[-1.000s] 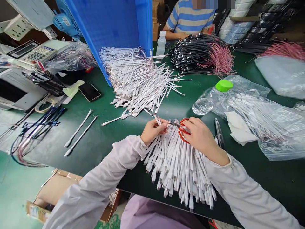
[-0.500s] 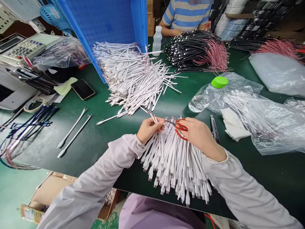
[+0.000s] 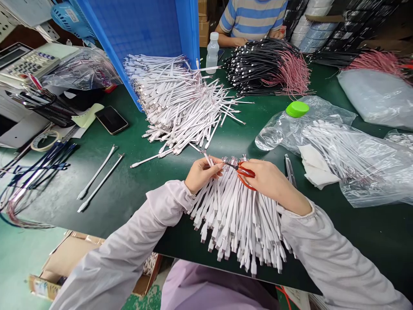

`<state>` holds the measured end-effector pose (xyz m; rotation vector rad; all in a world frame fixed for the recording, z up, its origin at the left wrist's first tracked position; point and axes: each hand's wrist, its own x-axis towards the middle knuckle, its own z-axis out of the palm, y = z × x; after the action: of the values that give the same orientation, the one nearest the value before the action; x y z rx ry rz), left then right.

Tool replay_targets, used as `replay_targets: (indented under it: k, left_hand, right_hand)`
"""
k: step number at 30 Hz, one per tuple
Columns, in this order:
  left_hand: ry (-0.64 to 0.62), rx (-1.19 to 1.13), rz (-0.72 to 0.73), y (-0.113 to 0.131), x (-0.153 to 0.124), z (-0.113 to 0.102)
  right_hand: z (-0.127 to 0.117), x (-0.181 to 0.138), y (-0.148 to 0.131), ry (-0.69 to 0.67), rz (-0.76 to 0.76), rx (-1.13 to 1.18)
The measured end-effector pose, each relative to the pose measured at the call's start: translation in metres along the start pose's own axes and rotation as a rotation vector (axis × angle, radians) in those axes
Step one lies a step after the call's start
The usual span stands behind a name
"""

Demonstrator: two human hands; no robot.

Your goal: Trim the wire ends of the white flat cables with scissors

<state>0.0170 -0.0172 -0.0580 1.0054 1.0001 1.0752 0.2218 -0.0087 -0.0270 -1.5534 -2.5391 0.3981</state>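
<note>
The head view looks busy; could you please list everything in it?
Table: one, green, middle
Fanned cables: many, white, near table edge
Snips: one, red-handled, over fanned cables
Bin: one, blue, upper left
Cable pile: many, white, at the bin
Loose cables: two, white, left
Blue wires: several, dark, left
Black cables: many, black, far side
Green-capped bottle: one, clear, right
Small bottle: one, whitish, far side
Clear bags: several, transparent, mostly right
Tissue: one, white, right
Phone: one, black, left
Calculator: one, pale, upper left
Pen holder: one, black, left
Fan: one, blue, upper left
Floor carton: one, brown, lower left
Co-worker: one, blue-striped shirt, far side
Left hand: one, pale sleeve, pinching a white cable
Right hand: one, pale sleeve, holding snips
</note>
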Motion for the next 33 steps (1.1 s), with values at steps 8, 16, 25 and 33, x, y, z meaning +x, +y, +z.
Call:
replay_targets:
  k: [8, 16, 25, 33]
  left_hand:
    - [0.000, 0.047, 0.036, 0.0002, 0.0001, -0.0004]
    - [0.014, 0.067, 0.060, 0.0011, -0.0003, 0.0007]
    - [0.022, 0.067, 0.057, 0.0032, -0.0013, 0.0007]
    - [0.017, 0.059, 0.064, 0.0033, -0.0004, 0.0003]
  right_hand:
    - [-0.0035, -0.0014, -0.0020, 0.000, 0.014, -0.054]
    - [-0.0010, -0.0012, -0.0004, 0.045, -0.003, -0.098]
    - [-0.0001, -0.0018, 0.0001, 0.084, -0.040, -0.118]
    - [0.0000, -0.0014, -0.0026, 0.062, -0.033, -0.096]
